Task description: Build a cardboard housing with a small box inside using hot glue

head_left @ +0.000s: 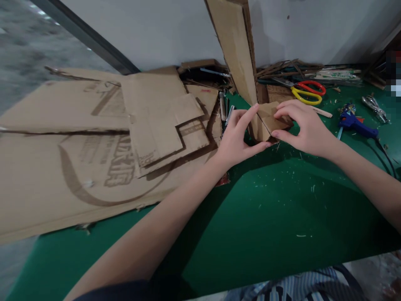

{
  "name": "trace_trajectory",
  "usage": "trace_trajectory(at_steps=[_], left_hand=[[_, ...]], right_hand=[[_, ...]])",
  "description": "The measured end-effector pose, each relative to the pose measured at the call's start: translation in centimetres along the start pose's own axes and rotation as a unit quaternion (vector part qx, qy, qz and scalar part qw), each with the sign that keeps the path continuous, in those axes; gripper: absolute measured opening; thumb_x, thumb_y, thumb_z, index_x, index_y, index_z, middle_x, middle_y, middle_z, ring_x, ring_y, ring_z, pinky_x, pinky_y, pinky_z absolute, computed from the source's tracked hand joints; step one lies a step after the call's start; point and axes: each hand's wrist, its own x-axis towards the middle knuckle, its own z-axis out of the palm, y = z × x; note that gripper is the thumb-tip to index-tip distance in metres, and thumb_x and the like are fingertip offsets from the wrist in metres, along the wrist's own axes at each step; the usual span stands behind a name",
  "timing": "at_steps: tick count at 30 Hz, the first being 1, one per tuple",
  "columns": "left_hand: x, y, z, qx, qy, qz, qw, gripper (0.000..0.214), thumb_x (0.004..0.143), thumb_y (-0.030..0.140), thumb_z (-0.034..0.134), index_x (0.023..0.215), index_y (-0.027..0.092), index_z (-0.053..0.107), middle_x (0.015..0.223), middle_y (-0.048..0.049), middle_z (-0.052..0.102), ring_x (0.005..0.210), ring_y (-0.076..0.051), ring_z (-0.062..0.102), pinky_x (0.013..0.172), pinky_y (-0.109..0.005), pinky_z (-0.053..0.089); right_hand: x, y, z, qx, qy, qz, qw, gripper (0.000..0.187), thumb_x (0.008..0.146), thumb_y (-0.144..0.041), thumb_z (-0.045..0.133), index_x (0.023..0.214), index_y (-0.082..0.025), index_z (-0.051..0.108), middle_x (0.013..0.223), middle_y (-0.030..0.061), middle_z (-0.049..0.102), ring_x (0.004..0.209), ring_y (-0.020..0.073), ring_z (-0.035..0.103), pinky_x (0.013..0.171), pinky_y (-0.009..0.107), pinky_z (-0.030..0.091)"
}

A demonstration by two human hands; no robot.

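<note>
A small folded cardboard piece (272, 121) stands on the green table (266, 209), joined to a tall cardboard strip (234, 46) that rises toward the wall. My left hand (236, 138) pinches the piece from the left, its fingers closed against the near edge. From the right, my right hand (303, 125) grips the same piece, fingers curled over its top and thumb beneath.
Large flattened cardboard sheets (78, 146) cover the table's left half. Red-and-yellow scissors (308, 92), a blue glue gun (355, 123) with its cable, and pliers (374, 108) lie at the back right. Cardboard scraps (282, 67) line the wall.
</note>
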Motion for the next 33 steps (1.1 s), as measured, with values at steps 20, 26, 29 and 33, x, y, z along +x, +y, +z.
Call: trace_trajectory(at_steps=[20,26,29,33], left_hand=[[0.8,-0.1,-0.4,-0.408,0.009,-0.186,0.894,0.062,0.09,0.073,0.067,0.134,0.029,0.061,0.122,-0.0074,0.073,0.115,-0.03,0.073,0.097,-0.045,0.062],[1.4,1.4,-0.8,-0.401,-0.037,-0.209,0.891,0.073,0.095,0.082,0.047,0.138,0.026,0.062,0.127,-0.0139,0.074,0.132,-0.037,0.066,0.111,-0.056,0.056],[1.2,0.6,-0.9,-0.348,-0.057,-0.188,0.917,0.077,0.097,0.082,0.038,0.144,0.026,0.061,0.121,-0.0151,0.076,0.128,-0.039,0.069,0.106,-0.06,0.059],[0.7,-0.4,-0.8,-0.275,-0.101,-0.167,0.941,0.087,0.1,0.083,0.017,0.145,0.024,0.063,0.111,-0.0146,0.077,0.13,-0.039,0.068,0.105,-0.063,0.058]], right_hand=[[0.0,0.2,-0.5,0.138,-0.081,0.036,0.986,0.066,0.096,-0.052,0.061,0.157,-0.031,0.045,0.163,0.0095,0.047,0.151,0.0377,0.045,0.119,0.063,0.046],[-0.5,-1.1,-0.1,0.12,-0.079,-0.034,0.989,0.108,0.087,-0.068,0.072,0.17,-0.033,0.013,0.178,0.0089,0.021,0.164,0.0389,0.022,0.13,0.061,0.032],[-0.7,-1.5,0.1,0.091,-0.077,-0.044,0.992,0.119,0.081,-0.07,0.078,0.17,-0.032,0.009,0.178,0.0106,0.02,0.164,0.04,0.019,0.133,0.061,0.025],[-0.6,-1.3,0.6,0.032,-0.067,-0.017,0.997,0.114,0.082,-0.063,0.081,0.17,-0.032,0.015,0.174,0.0112,0.029,0.163,0.0428,0.022,0.132,0.067,0.023]])
